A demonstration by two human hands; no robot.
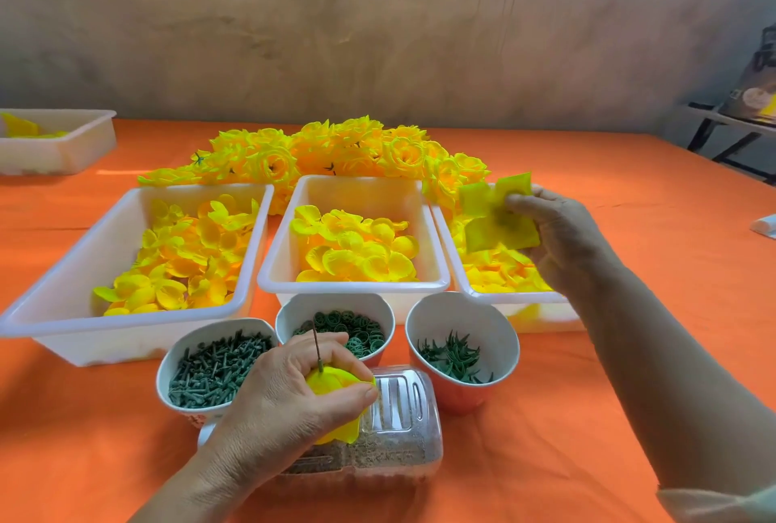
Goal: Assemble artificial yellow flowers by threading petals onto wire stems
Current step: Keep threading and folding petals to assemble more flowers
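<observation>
My left hand (289, 396) grips a partly built yellow flower (331, 384) with a thin wire stem (317, 344) sticking up from it, low in the middle over a clear plastic container (399, 426). My right hand (554, 237) pinches a large yellow petal piece (497, 216) above the right white tray (483, 295). Loose yellow petals fill the left tray (126, 329) and the middle tray (352, 283).
Three cups stand in front of the trays: green pegs (214, 367), green rings (336, 325), green leaf pieces (457, 358). A heap of finished yellow flowers (336, 153) lies behind the trays. Another white tray (54, 144) sits far left. Orange cloth (588, 417) covers the table.
</observation>
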